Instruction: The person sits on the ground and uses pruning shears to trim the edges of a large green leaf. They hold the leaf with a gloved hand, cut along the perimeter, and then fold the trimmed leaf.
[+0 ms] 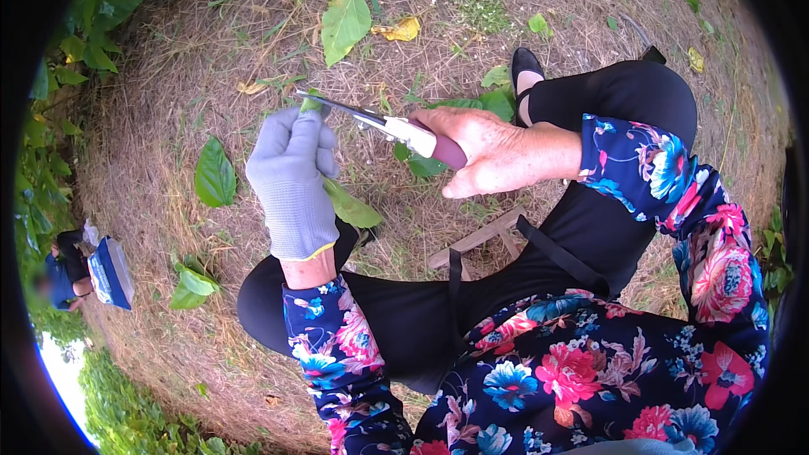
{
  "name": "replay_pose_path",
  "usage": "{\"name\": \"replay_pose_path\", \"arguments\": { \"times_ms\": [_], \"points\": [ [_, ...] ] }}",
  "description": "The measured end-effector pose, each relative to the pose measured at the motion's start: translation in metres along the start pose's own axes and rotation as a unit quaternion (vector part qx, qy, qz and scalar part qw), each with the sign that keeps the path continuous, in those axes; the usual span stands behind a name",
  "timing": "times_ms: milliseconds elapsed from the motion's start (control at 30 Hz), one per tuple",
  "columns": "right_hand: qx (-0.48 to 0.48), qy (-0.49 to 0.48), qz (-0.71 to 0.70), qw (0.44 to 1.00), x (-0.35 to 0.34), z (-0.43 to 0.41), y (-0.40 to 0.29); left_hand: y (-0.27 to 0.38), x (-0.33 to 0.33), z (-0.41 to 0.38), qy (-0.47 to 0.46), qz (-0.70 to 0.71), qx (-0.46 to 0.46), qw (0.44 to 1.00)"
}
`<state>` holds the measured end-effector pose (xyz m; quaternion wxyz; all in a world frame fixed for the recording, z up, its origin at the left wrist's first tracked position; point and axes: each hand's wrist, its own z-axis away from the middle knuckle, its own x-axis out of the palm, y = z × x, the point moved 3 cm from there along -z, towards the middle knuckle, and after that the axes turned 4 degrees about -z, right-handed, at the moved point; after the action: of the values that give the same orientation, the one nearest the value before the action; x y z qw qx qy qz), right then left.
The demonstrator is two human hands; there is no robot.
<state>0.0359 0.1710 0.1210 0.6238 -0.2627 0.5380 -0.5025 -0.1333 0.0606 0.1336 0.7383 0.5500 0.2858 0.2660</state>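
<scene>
My left hand (294, 161), in a grey knitted glove with a yellow cuff edge, pinches a small green piece of plant (311, 101) upright between thumb and fingertips. My right hand (505, 145) is bare and grips a pair of garden snips (414, 136) with white and maroon handles. Their narrow dark blades point left and lie across the green piece, just above the gloved fingertips. Whether the blades are apart there is too small to tell. A large green leaf (354, 203) shows below the gloved palm; I cannot tell if it is held or lies on the ground.
Dry grass (158, 139) covers the ground, with a green leaf (215, 172), another leaf (346, 25) and a yellow leaf (399, 30). A wooden frame (477, 240) lies between my knees. Far left, a person (63, 278) sits beside a blue-and-white bag (109, 273), near leafy plants (107, 6).
</scene>
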Motion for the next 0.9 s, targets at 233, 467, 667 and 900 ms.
{"name": "replay_pose_path", "arguments": {
  "times_ms": [233,467,667,900],
  "points": [
    [0.066,-0.032,-0.073,0.995,-0.001,0.002,-0.002,0.002,0.003,0.003,-0.003,-0.034,0.001,0.999],
    [0.058,-0.036,-0.065,0.996,-0.003,0.001,0.003,-0.003,0.002,0.003,-0.054,-0.018,-0.035,0.998],
    [0.068,-0.042,-0.077,0.994,-0.006,0.005,0.002,-0.006,0.003,0.006,-0.062,0.028,-0.053,0.996],
    [0.083,-0.040,-0.065,0.994,-0.008,0.008,-0.003,-0.010,-0.001,0.002,-0.085,0.022,-0.053,0.995]
  ]
}}
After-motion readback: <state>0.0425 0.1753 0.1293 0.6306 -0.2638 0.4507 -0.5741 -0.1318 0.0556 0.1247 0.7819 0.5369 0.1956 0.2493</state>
